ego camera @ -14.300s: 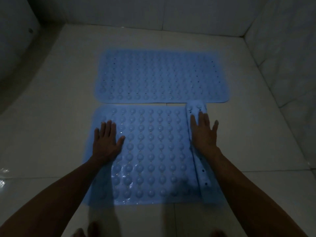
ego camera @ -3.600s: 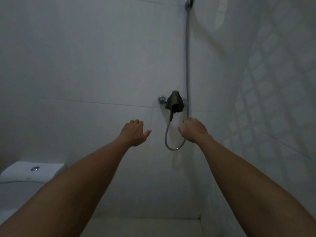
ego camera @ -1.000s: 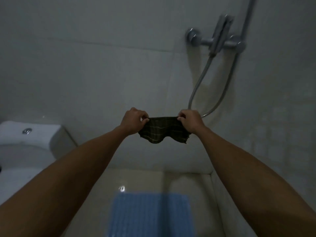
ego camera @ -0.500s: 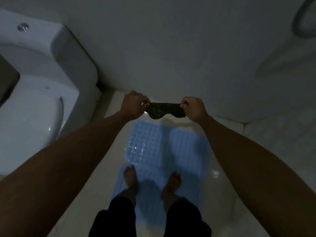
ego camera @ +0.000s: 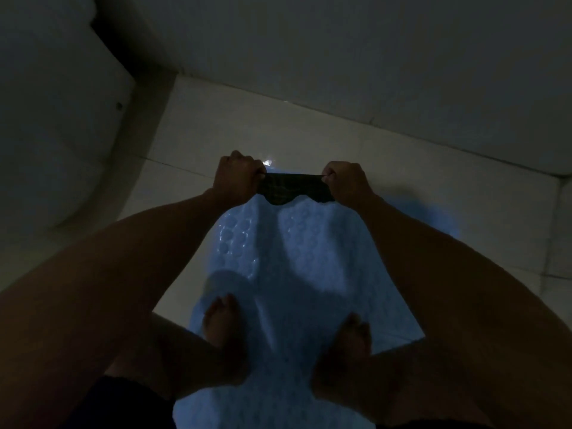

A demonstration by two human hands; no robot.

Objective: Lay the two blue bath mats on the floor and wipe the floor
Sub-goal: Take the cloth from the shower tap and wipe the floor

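Note:
A dark checked cloth is stretched between my hands, held above the far end of the blue bath mats. My left hand pinches its left corner and my right hand pinches its right corner. The blue bubbled bath mats lie flat on the white tiled floor. I cannot make out the seam between the two mats in the dim light. My bare feet stand on the near part of the mats.
A white toilet fills the left side, close to the mats. The tiled wall runs along the far edge of the floor. A wet glint shows on the floor tile between my hands. Bare floor lies to the right of the mats.
My view has tilted further down and my hands have lowered with the cloth toward the floor. Earlier I took the cloth off the shower tap, after flattening the mats.

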